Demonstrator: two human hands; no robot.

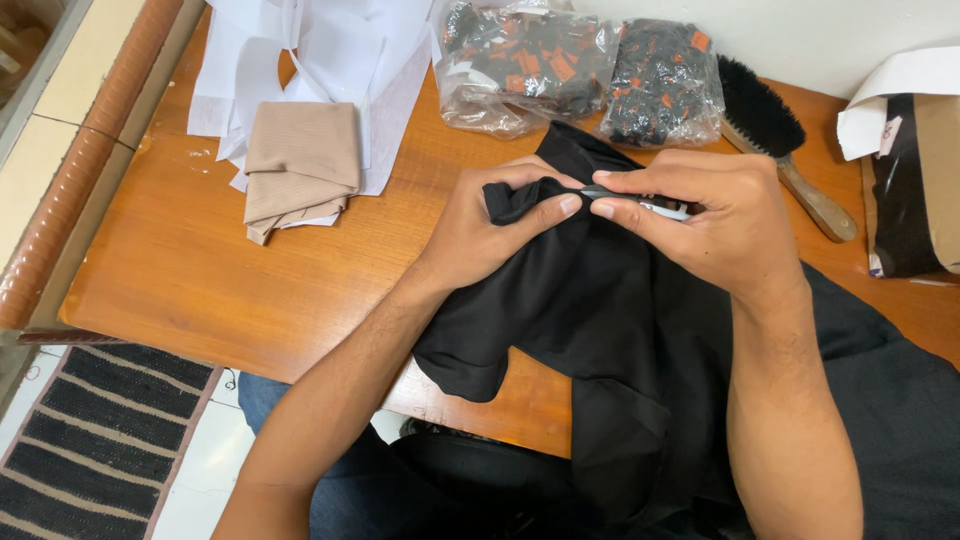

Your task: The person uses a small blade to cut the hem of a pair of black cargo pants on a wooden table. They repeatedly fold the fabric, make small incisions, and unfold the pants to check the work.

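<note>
Right hand [735,225], closed in a pinch: thumb and forefinger grip a small slim tool [640,203] with a dark tip and a pale body, its exact kind too small to tell, the tip aimed leftward at the cloth. Left hand [500,225], also closed: thumb and fingers bunch a fold of the black garment [600,330] and raise it to the tool, so that the fingertips of the two hands nearly touch. The step in hand appears to be fine work on a seam or edge of that fold; it is judged best done with the left hand keeping the cloth taut over the fingertip and the tool tip kept shallow, so that only thread, not fabric, is caught. The rest of the garment hangs from the left hand, spreads beneath both wrists over the wooden worktop [200,260] and falls toward the person's lap. Beyond the hands lie two clear bags of black-and-orange tags [580,65]; beyond and to the right of the right hand, a black-bristled brush [775,130] with a wooden handle; left of the left hand, a folded beige cloth [300,165] on white paper sheets [330,45].
</note>
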